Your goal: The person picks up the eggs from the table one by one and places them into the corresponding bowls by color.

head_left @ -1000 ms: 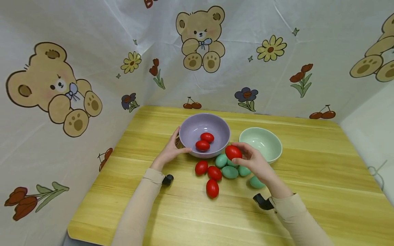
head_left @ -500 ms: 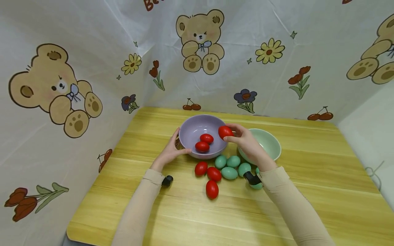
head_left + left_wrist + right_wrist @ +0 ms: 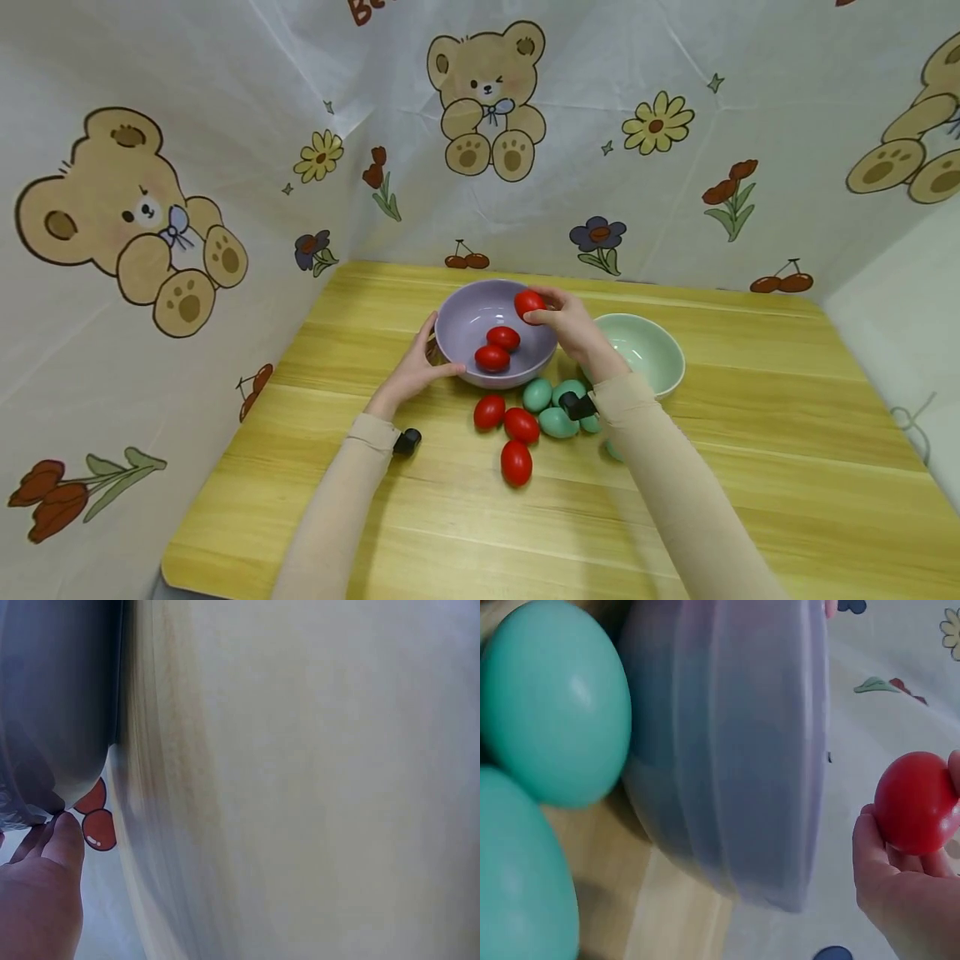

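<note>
1 red egg (image 3: 529,303) pinched upright over purple bowl (image 3: 459,312), right hand (image 3: 567,327)

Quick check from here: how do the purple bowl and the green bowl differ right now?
The purple bowl holds two red eggs; the green bowl shows nothing inside. The left hand grips the purple bowl's rim, while no hand holds the green bowl. The right hand holds a red egg over the purple bowl, not over the green bowl. Both stand upright on the wooden table.

Two eggs (image 3: 498,348) in left bowl (image 3: 457,310)
</note>
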{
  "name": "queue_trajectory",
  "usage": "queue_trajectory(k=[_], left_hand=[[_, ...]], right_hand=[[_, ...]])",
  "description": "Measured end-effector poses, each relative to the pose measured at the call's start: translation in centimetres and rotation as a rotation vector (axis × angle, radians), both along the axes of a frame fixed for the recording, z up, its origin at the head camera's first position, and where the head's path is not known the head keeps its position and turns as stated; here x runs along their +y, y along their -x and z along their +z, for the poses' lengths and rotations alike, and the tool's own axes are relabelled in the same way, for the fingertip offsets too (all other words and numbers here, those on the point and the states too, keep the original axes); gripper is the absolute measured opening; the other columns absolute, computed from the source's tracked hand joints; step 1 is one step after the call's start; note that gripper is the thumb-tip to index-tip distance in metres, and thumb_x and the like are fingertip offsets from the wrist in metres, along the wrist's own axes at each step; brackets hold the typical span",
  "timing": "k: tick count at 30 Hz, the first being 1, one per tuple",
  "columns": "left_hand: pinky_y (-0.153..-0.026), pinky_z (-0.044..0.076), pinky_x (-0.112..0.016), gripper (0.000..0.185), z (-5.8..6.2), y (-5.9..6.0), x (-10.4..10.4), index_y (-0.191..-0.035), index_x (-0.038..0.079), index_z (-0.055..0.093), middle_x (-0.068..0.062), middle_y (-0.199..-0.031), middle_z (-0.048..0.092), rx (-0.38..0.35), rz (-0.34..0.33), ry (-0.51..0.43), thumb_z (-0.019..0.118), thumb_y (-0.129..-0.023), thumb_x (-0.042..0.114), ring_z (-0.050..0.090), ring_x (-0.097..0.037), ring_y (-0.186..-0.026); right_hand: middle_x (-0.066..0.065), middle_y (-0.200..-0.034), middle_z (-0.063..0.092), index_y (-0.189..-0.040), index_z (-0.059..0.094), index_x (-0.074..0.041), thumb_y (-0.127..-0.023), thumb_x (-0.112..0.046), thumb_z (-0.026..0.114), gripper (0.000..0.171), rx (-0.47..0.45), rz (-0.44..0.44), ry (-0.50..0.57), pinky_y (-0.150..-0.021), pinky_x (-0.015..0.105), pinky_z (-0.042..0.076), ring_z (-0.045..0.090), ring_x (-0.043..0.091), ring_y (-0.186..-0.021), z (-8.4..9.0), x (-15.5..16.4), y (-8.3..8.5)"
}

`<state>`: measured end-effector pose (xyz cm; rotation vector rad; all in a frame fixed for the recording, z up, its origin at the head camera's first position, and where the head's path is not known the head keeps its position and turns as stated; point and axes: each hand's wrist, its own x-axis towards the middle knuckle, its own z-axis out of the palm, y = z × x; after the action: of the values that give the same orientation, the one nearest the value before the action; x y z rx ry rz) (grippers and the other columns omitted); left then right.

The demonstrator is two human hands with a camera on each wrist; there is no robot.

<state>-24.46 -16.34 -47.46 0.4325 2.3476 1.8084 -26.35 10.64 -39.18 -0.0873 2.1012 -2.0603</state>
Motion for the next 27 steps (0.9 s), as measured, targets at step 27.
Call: queue_trajectory(k=[27], left_hand=[[-0.108,0.021,-0.038,0.105,2.6,-1.3,0.4,-0.148,0.006,-0.001,-0.019,-0.151,0.006,-0.017,-0.048,-0.005,0.076,-0.078,0.013,0.019,-0.038,-0.134]], right_hand=[[0.017,-0.127,0.047,-0.133,0.047,-0.001,-0.080,0.004,0.062,0.055,-0.149,0.238,-0.190,-0.092,0.036,0.043,0.046,0.029,-0.106,-2.8,-3.2,1.5]])
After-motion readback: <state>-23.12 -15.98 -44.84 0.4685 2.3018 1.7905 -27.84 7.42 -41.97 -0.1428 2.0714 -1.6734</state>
